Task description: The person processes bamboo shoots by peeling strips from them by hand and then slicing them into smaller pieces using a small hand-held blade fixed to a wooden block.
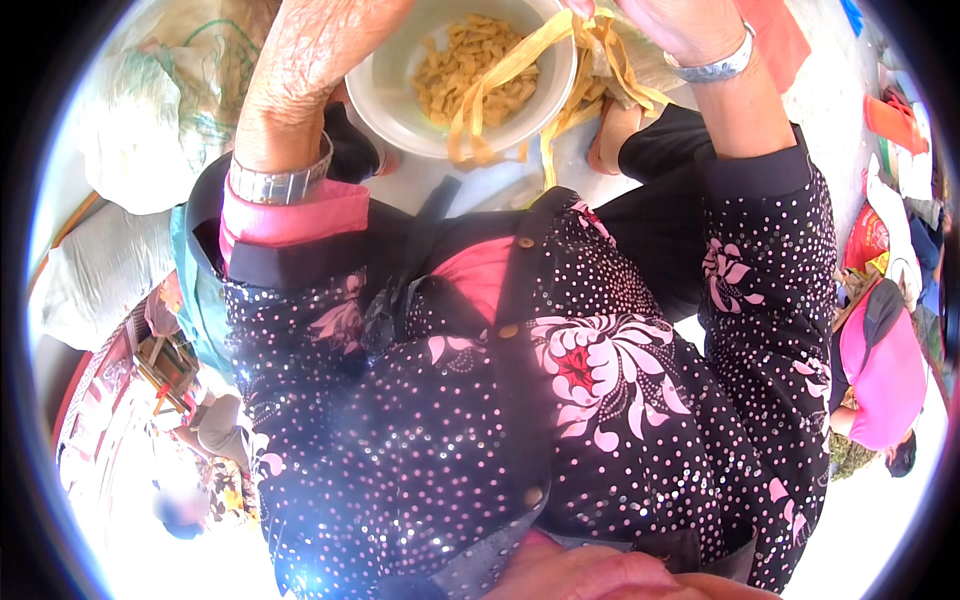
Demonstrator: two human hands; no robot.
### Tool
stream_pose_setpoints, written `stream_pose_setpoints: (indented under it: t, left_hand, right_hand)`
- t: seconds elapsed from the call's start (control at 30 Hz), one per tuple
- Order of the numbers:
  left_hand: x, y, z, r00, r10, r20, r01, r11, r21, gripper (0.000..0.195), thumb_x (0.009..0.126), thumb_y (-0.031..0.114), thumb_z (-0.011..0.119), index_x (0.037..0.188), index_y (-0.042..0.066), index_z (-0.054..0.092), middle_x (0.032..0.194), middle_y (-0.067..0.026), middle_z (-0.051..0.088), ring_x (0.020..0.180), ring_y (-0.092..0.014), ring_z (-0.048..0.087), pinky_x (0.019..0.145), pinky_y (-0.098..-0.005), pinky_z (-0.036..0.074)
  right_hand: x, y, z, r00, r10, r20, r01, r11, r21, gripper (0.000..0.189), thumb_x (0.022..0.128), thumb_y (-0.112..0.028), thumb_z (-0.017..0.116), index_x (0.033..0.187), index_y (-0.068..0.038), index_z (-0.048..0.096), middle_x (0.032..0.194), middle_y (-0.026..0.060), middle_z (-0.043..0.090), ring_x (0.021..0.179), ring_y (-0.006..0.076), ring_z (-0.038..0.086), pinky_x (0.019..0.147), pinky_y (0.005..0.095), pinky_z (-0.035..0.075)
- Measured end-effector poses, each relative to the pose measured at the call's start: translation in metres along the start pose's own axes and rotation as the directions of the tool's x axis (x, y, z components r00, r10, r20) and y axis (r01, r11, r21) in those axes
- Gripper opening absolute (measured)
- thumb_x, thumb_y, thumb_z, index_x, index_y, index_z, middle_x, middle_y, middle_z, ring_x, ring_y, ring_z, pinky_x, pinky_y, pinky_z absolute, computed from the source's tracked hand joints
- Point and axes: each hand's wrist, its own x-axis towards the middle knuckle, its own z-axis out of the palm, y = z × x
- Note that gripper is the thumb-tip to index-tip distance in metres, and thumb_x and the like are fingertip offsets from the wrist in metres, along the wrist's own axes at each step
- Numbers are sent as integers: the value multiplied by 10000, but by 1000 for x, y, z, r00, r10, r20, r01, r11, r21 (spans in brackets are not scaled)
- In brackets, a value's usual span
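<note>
My left hand (341, 26) comes in at the top left, and its fingers run out of the frame. My right hand (656, 26) is partly in view at the top right, its fingers mostly cut off. Beside it, fingertips show at the top edge; whose hand they belong to is unclear. Long flat yellow strips (517, 60) hang from these fingertips, some trailing over the rim of a white basin (375, 94). Short cut yellow pieces (480, 71) lie heaped inside the basin. What either hand grips is hidden.
The basin stands between my feet (619, 131). A pale woven plastic sack (142, 120) lies at left, near a teal cloth (199, 277). A person in pink (885, 367) sits at right; another in floral clothing (229, 487) is at lower left. Red bags (870, 232) lie at far right.
</note>
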Motion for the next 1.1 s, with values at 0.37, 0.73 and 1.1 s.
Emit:
stream_pose_setpoints:
  t: [0.37, 0.73, 1.1]
  left_hand:
    - [2, 17, 5, 976, -212, 43, 216, 968, -129, 542, 1033, 427, 343, 1321, -19, 453, 1068, -98, 610, 884, -144, 612, 821, -281, 505]
    - [-5, 0, -22, 920, -369, 136, 273, 351, -896, 471, 1025, 351, 389, 1183, -73, 519, 1027, -141, 592, 760, -181, 596, 819, -463, 572]
    - [-12, 20, -41, 860, -506, -72, 231, 511, -828, 382, 1004, 323, 460, 987, -19, 630, 838, -50, 588, 661, -148, 565, 664, -352, 563]
  right_hand:
    - [7, 15, 1, 998, -58, -19, 58, 998, 7, 308, 997, -330, 509, 1106, -43, 529, 747, -4, 557, 541, 43, 486, 479, 178, 403]
    - [5, 34, -11, 976, -31, -214, 9, 995, -104, 216, 936, -236, 640, 861, -34, 637, 749, -52, 562, 642, 19, 471, 549, 175, 367]
    - [9, 35, -14, 999, 6, -48, -22, 939, -343, 342, 966, -374, 554, 979, -50, 665, 750, -39, 599, 694, 55, 586, 501, 212, 461]
